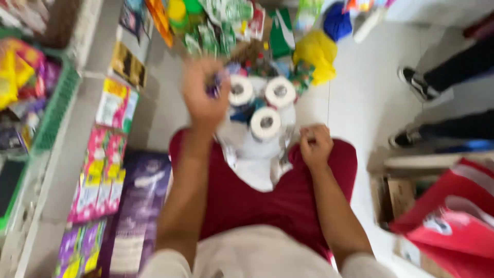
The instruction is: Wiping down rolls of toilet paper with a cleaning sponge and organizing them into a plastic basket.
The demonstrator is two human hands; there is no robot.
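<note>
Nearest the lens are the person's pale shirt and two bare forearms, reaching out over red trousers [257, 201]. Beyond the fingers of both hands sits a clear plastic pack of toilet rolls [260, 110], propped against the knees, three roll ends facing up. The right hand [315, 145] is curled into a fist at the pack's lower right edge, fingers pinching the plastic wrap there. The left hand [205, 95] is raised at the pack's upper left, fingers bunched around something small and dark; motion blur hides what it is and whether it touches the pack.

Left of the left-hand fingers runs a shelf [92, 67] lined with bright packets [100, 175], and further left a green basket [54, 110] full of snacks. Past the fingertips, behind the rolls, lies a heap of coloured goods, with a yellow bag [316, 54] and a blue one [337, 20] to its right. Right of the right-hand fingers, well apart, another person's dark shoes [417, 85] stand on the pale floor, and nearer, a red bag [453, 216] leans on a cardboard box [391, 198].
</note>
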